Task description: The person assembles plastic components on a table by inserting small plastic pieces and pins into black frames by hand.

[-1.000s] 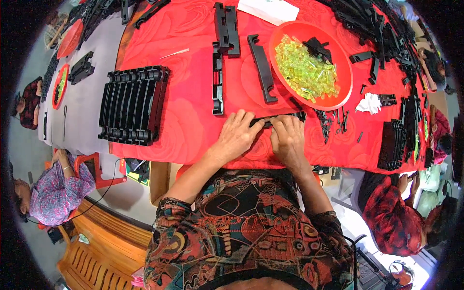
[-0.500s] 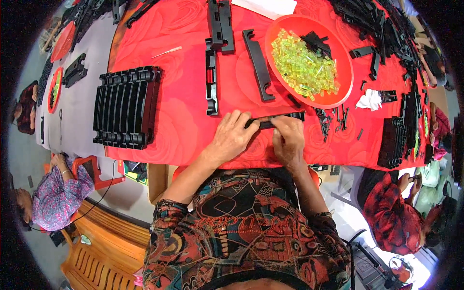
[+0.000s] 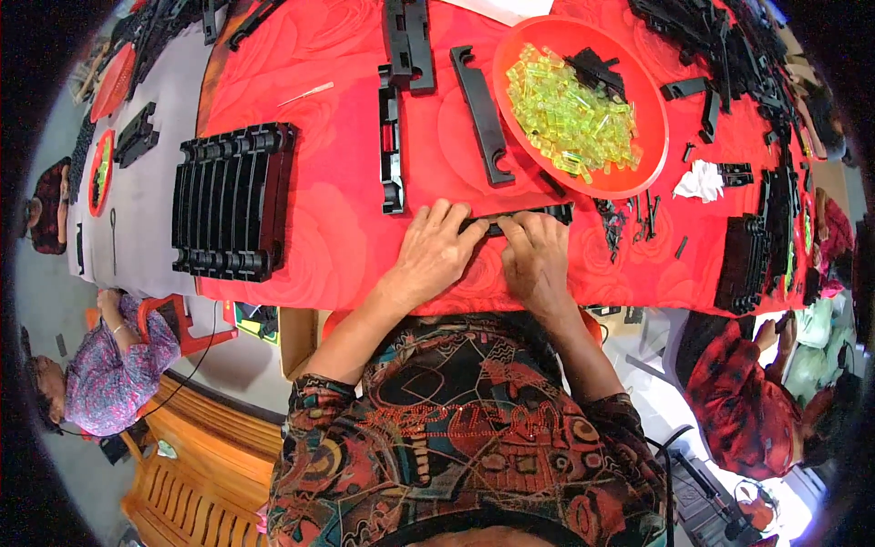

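Note:
A long black plastic bar [image 3: 558,213] lies crosswise at the table's near edge, with both my hands on it. The thumb and fingers of my left hand [image 3: 432,253] close around its left end and hide that end. My right hand [image 3: 536,259] has its fingers bent and pressed on the bar's middle; whether a small piece is under them I cannot make out. Just beyond lie a narrow black bar with a slot [image 3: 391,146] and a plain black bar [image 3: 480,114]. To the right is a red bowl [image 3: 649,164] of small yellow-green translucent pieces [image 3: 570,114].
A row of black bars [image 3: 232,202] sits at left. Black screws [image 3: 612,228] and crumpled white tissue [image 3: 700,181] lie right of the bowl. More black parts [image 3: 743,264] pile along the right side. Other people sit left [image 3: 118,378] and right [image 3: 743,401].
My right hand has shifted slightly left along the bar, its fingers now lying more over the top. The left hand keeps its hold. The whole view has moved a little.

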`<state>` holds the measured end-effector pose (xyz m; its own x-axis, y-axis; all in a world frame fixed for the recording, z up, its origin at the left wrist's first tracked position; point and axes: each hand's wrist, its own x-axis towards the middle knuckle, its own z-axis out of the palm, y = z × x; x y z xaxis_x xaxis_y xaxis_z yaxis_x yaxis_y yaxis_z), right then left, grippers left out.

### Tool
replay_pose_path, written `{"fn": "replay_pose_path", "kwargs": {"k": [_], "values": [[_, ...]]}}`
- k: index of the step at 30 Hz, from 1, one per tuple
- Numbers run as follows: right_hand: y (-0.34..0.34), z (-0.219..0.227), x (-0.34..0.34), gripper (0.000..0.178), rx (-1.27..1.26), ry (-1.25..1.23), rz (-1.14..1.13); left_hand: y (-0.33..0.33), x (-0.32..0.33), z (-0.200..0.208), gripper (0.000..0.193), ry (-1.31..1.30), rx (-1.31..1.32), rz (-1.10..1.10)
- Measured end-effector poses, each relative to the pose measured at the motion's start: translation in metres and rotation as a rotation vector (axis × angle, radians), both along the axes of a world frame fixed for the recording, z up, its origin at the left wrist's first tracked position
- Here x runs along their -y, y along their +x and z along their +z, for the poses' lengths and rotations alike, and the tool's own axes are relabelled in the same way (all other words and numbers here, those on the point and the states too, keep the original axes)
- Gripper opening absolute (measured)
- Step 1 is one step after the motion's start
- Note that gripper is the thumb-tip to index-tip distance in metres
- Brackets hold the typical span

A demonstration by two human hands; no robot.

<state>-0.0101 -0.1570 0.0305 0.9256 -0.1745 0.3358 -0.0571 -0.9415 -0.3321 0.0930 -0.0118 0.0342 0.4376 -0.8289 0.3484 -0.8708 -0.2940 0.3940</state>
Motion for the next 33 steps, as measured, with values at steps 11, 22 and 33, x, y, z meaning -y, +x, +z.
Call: {"fn": "replay_pose_path", "kwargs": {"k": [11, 22, 33], "values": [[-0.003, 0.004, 0.001, 0.036, 0.081, -0.047, 0.015, -0.001, 0.003, 0.0, 0.031, 0.002, 0.02, -0.014], [-0.049, -0.001, 0.01, 0.013, 0.155, 0.347, -0.313, -0.001, -0.001, -0.005, 0.026, 0.008, 0.06, -0.026], [-0.053, -0.014, 0.033, 0.021, -0.05, 0.253, -0.442, -0.002, 0.0, -0.007, 0.026, -0.028, 0.089, -0.014]]}}
